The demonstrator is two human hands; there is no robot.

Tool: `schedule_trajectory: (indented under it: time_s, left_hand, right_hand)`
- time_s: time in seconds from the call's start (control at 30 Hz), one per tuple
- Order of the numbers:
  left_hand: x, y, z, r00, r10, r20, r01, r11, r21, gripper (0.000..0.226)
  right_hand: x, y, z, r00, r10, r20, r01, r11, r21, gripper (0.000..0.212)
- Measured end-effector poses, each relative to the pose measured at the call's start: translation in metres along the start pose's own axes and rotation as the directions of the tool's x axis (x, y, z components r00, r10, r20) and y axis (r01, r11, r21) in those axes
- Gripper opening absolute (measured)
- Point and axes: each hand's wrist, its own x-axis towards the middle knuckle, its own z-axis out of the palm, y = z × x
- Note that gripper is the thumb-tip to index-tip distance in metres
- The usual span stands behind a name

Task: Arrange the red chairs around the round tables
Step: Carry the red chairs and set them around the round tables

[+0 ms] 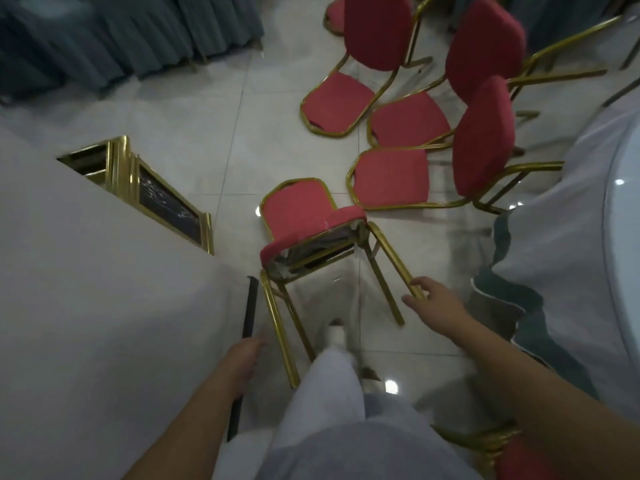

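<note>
1. Right hand (433, 301): fingers spread and only loosely bent. The foot of one gold leg (391, 258) of the tipped chair (301, 209) lies between thumb and forefinger and touches them. A firm grip is not visible.
2. Left hand (246, 355): blurred, so whether it is wide, narrow or holding cannot be told. It sits at a black strip (250, 306) on the edge of a white wall, just beside another leg (277, 327) of the same chair.
3. Tipped chair: it lies on its back on the tiled floor (207, 126), between and just beyond both hands. All four legs point toward the person. A white shoe (337, 336) stands between the legs.
4. Under the right forearm, a red-and-gold chair frame (519, 455) is cut off by the picture edge; its count cannot be made out.
5. To the right of the right hand stands a round bench (588, 237) with white cloth over a teal skirt, only partly in view.
6. Beyond the right hand, three upright red chairs stand close together: nearest (391, 174), middle (408, 119), farthest (337, 98).
7. Far beyond the left hand, teal drapes (104, 36) are dim and blurred.
</note>
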Motion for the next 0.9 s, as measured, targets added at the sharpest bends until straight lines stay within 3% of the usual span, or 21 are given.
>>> schedule_trajectory:
  time_s: [0.1,0.2,0.27,0.47,0.6,0.67,0.73,0.8,0.9]
  left_hand:
    - [0.024,0.029,-0.003,0.999,-0.052,-0.014,0.052,0.998,0.031,0.023]
    - [0.059,0.066,-0.005,0.996,-0.094,0.012,0.094,0.995,0.023,0.057]
    - [0.089,0.089,-0.007,0.99,-0.141,0.021,0.141,0.99,-0.012,0.067]
    - [0.2,0.141,-0.001,0.966,-0.249,0.075,0.256,0.962,-0.093,0.076]
    - [0.275,0.176,0.007,0.954,-0.275,0.123,0.29,0.947,-0.138,0.063]
    - [0.302,0.193,0.009,0.926,-0.352,0.136,0.371,0.915,-0.16,0.06]
    - [0.325,0.204,0.009,0.877,-0.449,0.171,0.476,0.861,-0.18,0.068]
    - [0.345,0.207,0.009,0.838,-0.497,0.225,0.535,0.829,-0.164,0.075]
    - [0.368,0.202,0.008,0.798,-0.539,0.269,0.585,0.8,-0.131,0.077]
  right_hand:
    - [0.04,-0.018,-0.005,0.999,0.054,-0.001,-0.054,0.998,-0.016,0.052]
    - [0.083,-0.039,-0.009,0.992,0.128,-0.015,-0.128,0.992,0.0,0.051]
    - [0.115,-0.052,-0.007,0.98,0.196,-0.012,-0.196,0.98,0.043,0.053]
    - [0.233,-0.079,0.029,0.921,0.389,0.03,-0.391,0.918,0.066,0.074]
    - [0.323,-0.098,0.052,0.918,0.396,-0.007,-0.393,0.913,0.11,0.085]
    - [0.367,-0.11,0.061,0.915,0.401,0.043,-0.401,0.897,0.186,0.087]
    - [0.404,-0.122,0.07,0.881,0.447,0.157,-0.47,0.865,0.178,0.074]
    - [0.428,-0.135,0.077,0.815,0.515,0.265,-0.559,0.82,0.125,0.049]
    - [0.45,-0.141,0.081,0.752,0.588,0.297,-0.624,0.781,0.032,0.044]
